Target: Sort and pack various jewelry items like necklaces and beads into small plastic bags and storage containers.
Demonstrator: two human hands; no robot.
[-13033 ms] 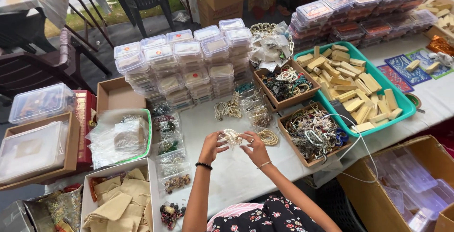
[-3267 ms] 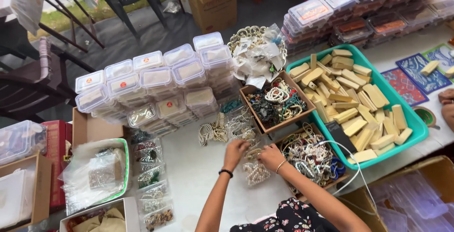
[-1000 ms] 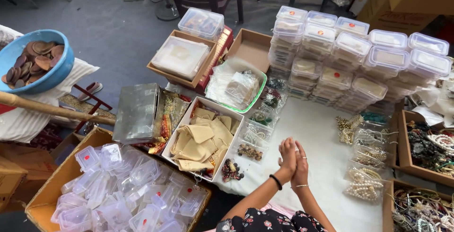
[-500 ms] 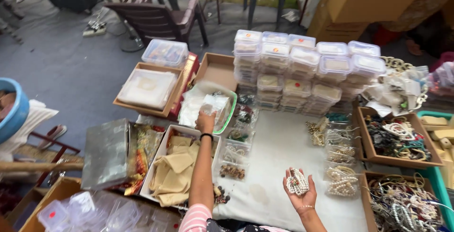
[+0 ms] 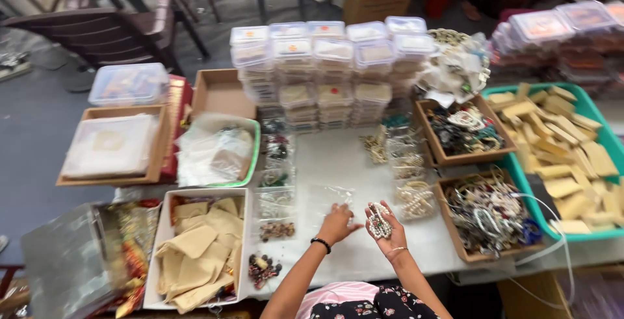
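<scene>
Right hand (image 5: pixel 383 227) lay palm up over the white table (image 5: pixel 338 156), fingers loosely cupped around a small bunch of pale beaded jewellery (image 5: pixel 379 221) resting in the palm, near the table's near edge. Left hand (image 5: pixel 338 223), a dark band on its wrist, pinched the near corner of a clear plastic bag (image 5: pixel 328 199) lying flat on the table just left of the right hand. A cardboard tray of tangled bracelets (image 5: pixel 489 215) sat to the right, a white box of tan pouches (image 5: pixel 195 246) to the left, and stacked clear lidded boxes (image 5: pixel 325 65) at the far side.
</scene>
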